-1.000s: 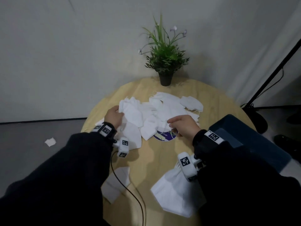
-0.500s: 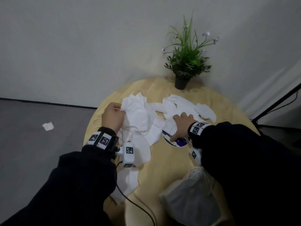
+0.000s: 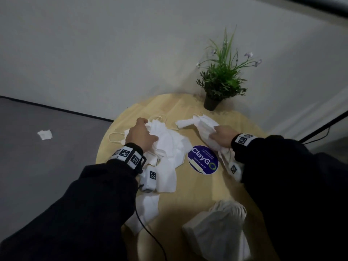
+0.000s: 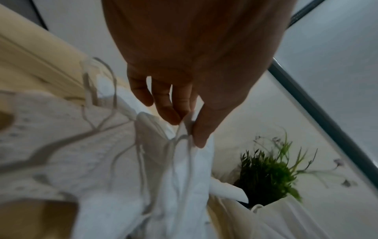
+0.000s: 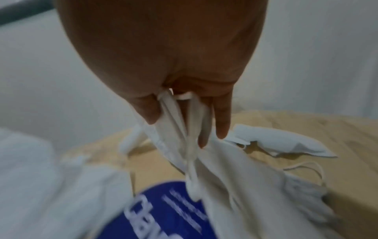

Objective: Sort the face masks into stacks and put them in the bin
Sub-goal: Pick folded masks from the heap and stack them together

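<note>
White face masks lie scattered on a round wooden table (image 3: 190, 196). My left hand (image 3: 145, 133) grips a bunch of masks (image 3: 169, 147) at the table's left. In the left wrist view, the thumb and fingers of that hand (image 4: 186, 127) pinch the mask fabric (image 4: 184, 186), with ear loops hanging. My right hand (image 3: 221, 135) holds another bunch of masks (image 3: 204, 125) at the right. In the right wrist view this hand (image 5: 184, 129) has its fingers curled round folded masks (image 5: 225, 169). A stack of masks (image 3: 220, 234) sits at the near right edge. The bin is out of view.
A potted green plant (image 3: 220, 81) stands at the table's far edge by the wall. A round blue ClayGo sticker (image 3: 203, 160) lies between the two bunches. One mask (image 3: 145, 210) hangs over the near left edge. A white scrap (image 3: 44, 134) lies on the grey floor.
The single pile has been pulled apart: my left hand drew a bunch to the left, my right hand a bunch to the right, uncovering the blue sticker. The view swung left, losing the blue bin.
</note>
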`<state>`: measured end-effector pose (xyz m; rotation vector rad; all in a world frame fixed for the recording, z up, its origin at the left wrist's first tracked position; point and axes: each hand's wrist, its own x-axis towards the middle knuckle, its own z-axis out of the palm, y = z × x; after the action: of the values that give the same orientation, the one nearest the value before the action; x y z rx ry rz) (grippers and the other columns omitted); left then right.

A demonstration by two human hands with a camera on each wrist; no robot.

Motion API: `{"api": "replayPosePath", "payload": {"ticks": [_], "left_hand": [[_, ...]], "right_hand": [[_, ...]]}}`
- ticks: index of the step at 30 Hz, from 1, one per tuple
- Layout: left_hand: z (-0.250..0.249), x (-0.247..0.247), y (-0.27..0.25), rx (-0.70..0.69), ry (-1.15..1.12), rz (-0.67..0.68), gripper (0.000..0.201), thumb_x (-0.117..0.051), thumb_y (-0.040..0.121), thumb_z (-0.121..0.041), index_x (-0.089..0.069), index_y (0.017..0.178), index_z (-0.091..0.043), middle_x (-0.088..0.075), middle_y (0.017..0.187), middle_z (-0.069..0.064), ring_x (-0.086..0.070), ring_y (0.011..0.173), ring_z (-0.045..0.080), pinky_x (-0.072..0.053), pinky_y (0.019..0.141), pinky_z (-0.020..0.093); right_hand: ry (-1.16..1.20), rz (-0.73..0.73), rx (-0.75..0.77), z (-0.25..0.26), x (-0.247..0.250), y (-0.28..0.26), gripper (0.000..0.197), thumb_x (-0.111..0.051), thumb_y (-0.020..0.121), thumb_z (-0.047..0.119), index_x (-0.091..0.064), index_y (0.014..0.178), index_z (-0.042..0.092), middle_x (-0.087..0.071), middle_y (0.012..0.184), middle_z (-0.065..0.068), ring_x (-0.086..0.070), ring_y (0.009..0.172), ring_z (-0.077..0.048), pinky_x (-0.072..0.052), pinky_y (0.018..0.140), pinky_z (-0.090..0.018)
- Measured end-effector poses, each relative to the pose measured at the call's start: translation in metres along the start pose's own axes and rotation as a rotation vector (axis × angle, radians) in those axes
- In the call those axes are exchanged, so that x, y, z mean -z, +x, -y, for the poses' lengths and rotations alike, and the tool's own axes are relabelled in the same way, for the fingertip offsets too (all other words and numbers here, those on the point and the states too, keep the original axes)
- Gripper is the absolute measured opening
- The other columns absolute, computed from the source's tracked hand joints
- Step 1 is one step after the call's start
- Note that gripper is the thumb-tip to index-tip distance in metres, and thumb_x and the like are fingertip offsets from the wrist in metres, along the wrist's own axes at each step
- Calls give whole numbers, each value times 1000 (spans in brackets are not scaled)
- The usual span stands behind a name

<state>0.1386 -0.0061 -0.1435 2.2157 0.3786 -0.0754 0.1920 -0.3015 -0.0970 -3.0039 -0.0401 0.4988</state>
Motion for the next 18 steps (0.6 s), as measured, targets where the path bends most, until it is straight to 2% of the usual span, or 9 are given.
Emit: {"api": "replayPosePath", "payload": {"ticks": [2,4,6,8,9,10,12,16,18], "left_hand": [[-9,6,-1,-57,-86,3,44,-77,88,-20,-64,131,-18,-72,114,3,-65,108,26,-43,83,28],[-22,14,-4,-132,-153,-40,7,-71,91,-20,-74,97,-17,-74,93,0,-66,93,25,-43,73,29],[-34,22,-8,-167,-259,-64,13,-68,92,-21,-70,81,-14,-69,78,2,-64,80,28,-47,71,34],[-41,25,-14,-162,-356,-63,16,-67,88,-25,-67,82,-10,-69,78,8,-65,78,32,-55,75,42],[-44,26,-18,-155,-391,-53,18,-66,85,-29,-68,86,-10,-71,83,9,-68,81,33,-59,79,47],[-45,27,-22,-154,-424,-41,23,-65,81,-32,-70,91,-12,-74,89,8,-70,86,34,-61,82,52],[-51,30,-36,-153,-477,-20,31,-64,76,-34,-69,98,-13,-74,97,9,-71,93,34,-61,83,57],[-61,38,-63,-172,-572,-16,30,-64,73,-24,-63,101,-13,-71,100,11,-70,96,34,-61,82,58],[-65,41,-77,-194,-601,-46,26,-64,71,-20,-63,97,-20,-72,95,7,-70,95,34,-61,84,58]], "right_hand": [[187,-70,-56,-4,24,-1,34,-54,103,32,-67,122,7,-69,118,-17,-62,97,-31,-47,82,-35],[307,-152,-82,-9,48,-4,29,-58,102,28,-68,117,5,-70,110,-16,-65,95,-33,-52,84,-38],[383,-149,-75,-11,68,-11,23,-62,98,18,-69,115,3,-73,107,-17,-71,95,-35,-59,90,-46],[428,-115,-42,-13,80,-19,19,-65,94,8,-70,111,4,-74,101,-17,-72,89,-35,-62,86,-48],[443,-110,-43,-14,85,-25,12,-66,93,7,-70,103,4,-72,93,-16,-70,80,-32,-63,77,-43],[459,-121,-57,-14,87,-32,4,-68,92,8,-70,91,4,-69,82,-14,-65,70,-29,-59,64,-36],[541,-148,-110,-19,89,-44,20,-73,90,15,-62,74,8,-58,70,-9,-54,61,-25,-45,54,-28],[872,-179,-199,-28,70,-77,16,-76,92,23,-64,84,17,-60,86,0,-56,79,-17,-44,72,-32],[1090,-210,-254,-30,53,-98,14,-73,96,21,-62,87,18,-61,86,-1,-59,78,-17,-47,71,-32]]}}
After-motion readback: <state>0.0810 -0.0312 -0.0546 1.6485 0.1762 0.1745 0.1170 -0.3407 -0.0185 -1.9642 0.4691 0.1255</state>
